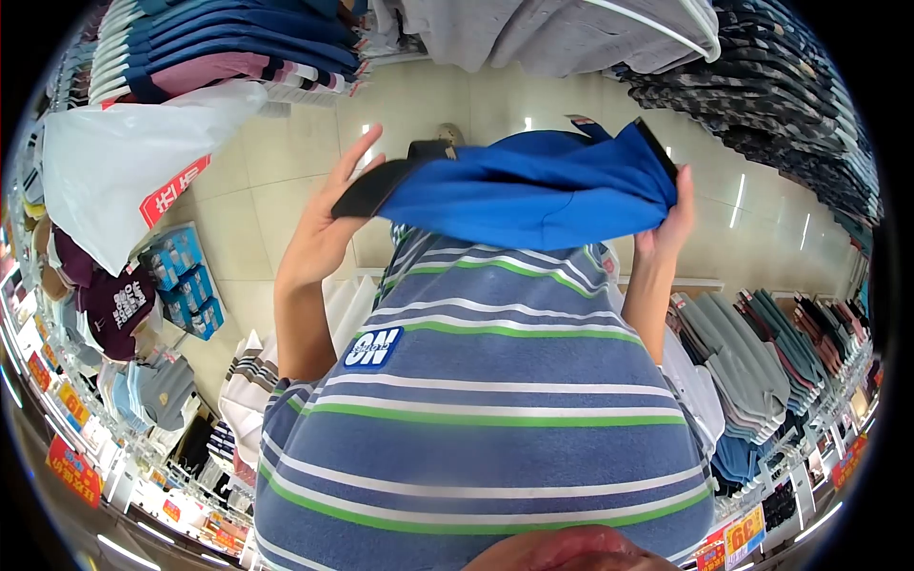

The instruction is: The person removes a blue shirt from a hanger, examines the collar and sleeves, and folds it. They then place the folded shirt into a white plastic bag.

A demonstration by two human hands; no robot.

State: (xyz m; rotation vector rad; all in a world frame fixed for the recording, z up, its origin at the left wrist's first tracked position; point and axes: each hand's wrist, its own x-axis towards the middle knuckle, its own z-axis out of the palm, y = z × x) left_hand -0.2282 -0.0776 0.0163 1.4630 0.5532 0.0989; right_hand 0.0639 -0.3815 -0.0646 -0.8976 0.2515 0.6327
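A bright blue garment with black edging (pixel 533 195) is stretched sideways in front of my striped shirt. At its black left end is my left hand (pixel 328 214), the thumb side against the cloth and several fingers stretched out and apart. On the other side my right hand (pixel 666 217) grips the garment's right end near a black-edged corner, its fingers partly hidden behind the cloth. The middle of the garment hangs in folds between the two hands.
Racks of hanging clothes surround me: navy shirts (pixel 248 43) at upper left, grey garments (pixel 552 33) above, dark patterned ones (pixel 762 95) at upper right. A white plastic bag (pixel 114 162) hangs at left, above blue packages (pixel 181 276). Tiled floor (pixel 271 143) shows between racks.
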